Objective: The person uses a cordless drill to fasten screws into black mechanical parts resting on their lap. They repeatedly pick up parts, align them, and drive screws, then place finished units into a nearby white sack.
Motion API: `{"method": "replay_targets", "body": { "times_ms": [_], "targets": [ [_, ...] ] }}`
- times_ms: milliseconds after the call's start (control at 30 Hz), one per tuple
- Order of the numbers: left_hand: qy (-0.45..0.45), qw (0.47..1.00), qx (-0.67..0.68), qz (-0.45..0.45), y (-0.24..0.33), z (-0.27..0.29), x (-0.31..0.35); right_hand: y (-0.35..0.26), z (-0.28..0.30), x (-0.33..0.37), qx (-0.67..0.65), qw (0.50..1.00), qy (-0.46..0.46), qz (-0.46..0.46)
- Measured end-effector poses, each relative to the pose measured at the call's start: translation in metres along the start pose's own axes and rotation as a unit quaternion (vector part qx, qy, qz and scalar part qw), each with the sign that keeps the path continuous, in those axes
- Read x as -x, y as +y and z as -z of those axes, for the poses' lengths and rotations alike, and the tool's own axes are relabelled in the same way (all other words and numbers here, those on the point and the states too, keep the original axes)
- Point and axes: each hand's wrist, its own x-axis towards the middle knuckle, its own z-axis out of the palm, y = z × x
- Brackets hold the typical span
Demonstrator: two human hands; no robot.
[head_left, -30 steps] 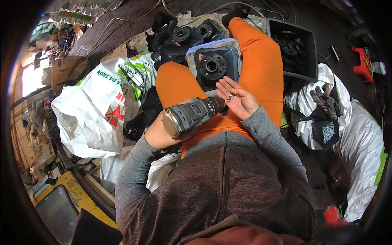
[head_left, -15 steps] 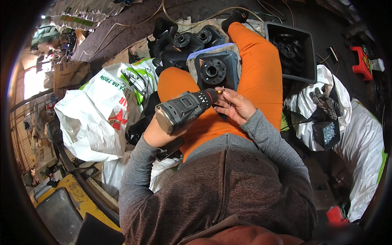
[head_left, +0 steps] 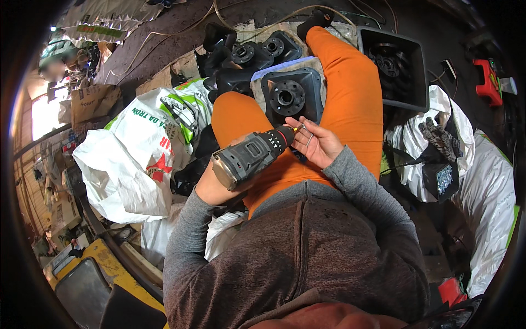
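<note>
While the left hand (head_left: 212,185) grips the drill (head_left: 244,159) (its collar (head_left: 275,141) carries white markings), the right hand (head_left: 322,143) curls loosely at the bit (head_left: 297,129), a thin screw (head_left: 310,140) lying across its fingers; whether they pinch it, I cannot tell. Beside the left knee (head_left: 235,112), the white sack (head_left: 118,175) is lettered in green and red, the jacket (head_left: 345,241) faintly in dark.

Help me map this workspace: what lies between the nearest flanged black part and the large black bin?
In the head view, mostly the person's orange-clad right leg lies between the flanged black part and the large black bin.
</note>
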Motion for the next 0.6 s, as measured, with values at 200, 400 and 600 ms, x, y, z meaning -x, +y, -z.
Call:
{"method": "replay_targets", "body": {
  "times_ms": [200,400,600],
  "targets": [
    [-0.026,0.998,0.009,0.064,0.013,0.005,-0.003,-0.001,0.001,-0.002,0.028,1.000,0.004,-0.006],
    [-0.100,0.985,-0.107,0.086,0.017,0.003,-0.010,-0.010,0.000,-0.007,0.072,0.995,0.047,-0.042],
    [-0.083,0.992,-0.030,0.087,0.009,0.007,-0.022,-0.011,0.006,-0.014,0.044,0.999,0.012,-0.017]
  ]
}}
